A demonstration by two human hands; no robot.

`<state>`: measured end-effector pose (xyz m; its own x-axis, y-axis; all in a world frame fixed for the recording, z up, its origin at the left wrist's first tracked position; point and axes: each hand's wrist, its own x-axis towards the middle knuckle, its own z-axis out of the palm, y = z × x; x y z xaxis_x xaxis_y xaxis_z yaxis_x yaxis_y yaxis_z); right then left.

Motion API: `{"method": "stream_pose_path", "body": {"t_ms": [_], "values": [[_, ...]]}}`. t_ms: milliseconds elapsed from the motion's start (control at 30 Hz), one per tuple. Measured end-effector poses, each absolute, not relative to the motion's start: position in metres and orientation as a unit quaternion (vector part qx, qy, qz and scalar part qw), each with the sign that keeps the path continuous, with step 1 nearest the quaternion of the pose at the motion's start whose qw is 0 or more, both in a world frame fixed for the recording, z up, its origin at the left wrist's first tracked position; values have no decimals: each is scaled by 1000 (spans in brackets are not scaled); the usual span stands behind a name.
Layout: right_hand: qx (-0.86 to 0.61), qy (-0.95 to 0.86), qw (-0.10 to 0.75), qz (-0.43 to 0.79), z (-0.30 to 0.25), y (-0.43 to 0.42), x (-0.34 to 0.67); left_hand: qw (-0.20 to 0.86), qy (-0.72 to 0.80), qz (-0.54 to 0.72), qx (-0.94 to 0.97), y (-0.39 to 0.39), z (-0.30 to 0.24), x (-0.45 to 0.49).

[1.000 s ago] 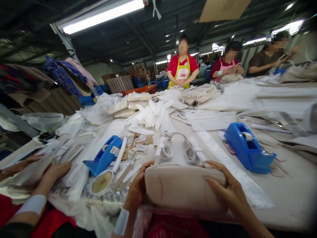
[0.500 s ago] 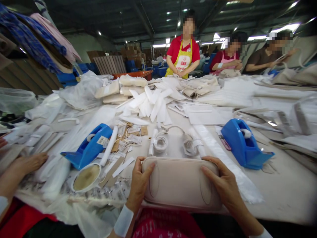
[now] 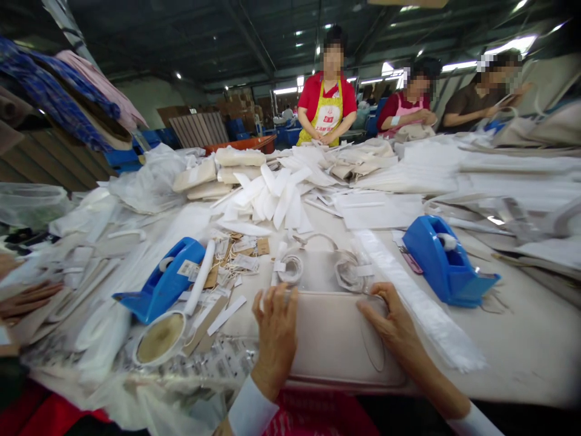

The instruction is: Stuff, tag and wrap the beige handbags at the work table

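Observation:
A beige handbag [image 3: 333, 339] with stitched oval end panels lies at the table's near edge, its broad side towards me. My left hand [image 3: 275, 333] lies over its left end, back of the hand towards me, fingers bent over the top edge; the thumb is hidden. At the upper right corner, my right hand [image 3: 390, 321] grips the bag, thumb on the near face and fingers behind. Just beyond the bag is a clear wrapped piece with two coiled, wrapped straps, the left coil [image 3: 290, 267] and the right coil [image 3: 348, 272].
Blue tape dispensers stand left [image 3: 163, 278] and right [image 3: 447, 260]. Near the left one are a tape roll [image 3: 160, 338] and paper tags [image 3: 242, 251]. White foam sheets [image 3: 276, 197] pile up behind. A co-worker's hand [image 3: 29, 301] rests far left; other people stand across the table.
My left hand has turned from holding the left corner, thumb in front, to lying over the bag's left end. My right hand keeps its grip. The co-worker's hand at left has drawn back leftward.

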<state>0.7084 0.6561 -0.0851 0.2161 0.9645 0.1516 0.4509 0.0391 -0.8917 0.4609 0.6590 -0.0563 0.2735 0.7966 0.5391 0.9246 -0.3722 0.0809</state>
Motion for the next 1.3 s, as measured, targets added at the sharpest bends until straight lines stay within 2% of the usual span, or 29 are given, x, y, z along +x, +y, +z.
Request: {"method": "stream_pose_path", "body": {"t_ms": [100, 233, 333, 400, 467, 533, 600, 700, 767, 900, 1100, 1300], "values": [[-639, -561, 465, 245, -80, 655, 706, 81, -408, -179, -892, 659, -54, 470], [-660, -554, 460, 215, -56, 672, 706, 35, -423, -159, -891, 662, -54, 473], [-666, -547, 428, 274, -32, 697, 707, 26, -430, -156, -889, 663, -55, 472], [-636, -542, 417, 358, -23, 712, 708, 22, -434, -154, -887, 663, -57, 471], [-598, -528, 417, 437, -21, 721, 710, 19, -433, -156, -888, 663, -59, 470], [-588, -516, 416, 464, -24, 725, 710, 17, -431, -159, -888, 664, -59, 470], [-622, -528, 433, 384, -24, 722, 707, 11, -430, -157, -889, 664, -58, 470], [-648, -613, 440, 100, -13, 709, 693, 5, -433, -151, -889, 664, -54, 471], [-579, -699, 417, -41, -6, 698, 679, 2, -438, -145, -887, 664, -52, 471], [-408, -837, 365, -24, -27, 689, 653, 3, -440, -139, -887, 661, -52, 472], [-429, -838, 319, -113, -95, 694, 643, 0, -438, -128, -890, 668, -45, 478], [-432, -826, 362, -26, -97, 696, 654, -81, -417, -85, -901, 705, -31, 484]]}}
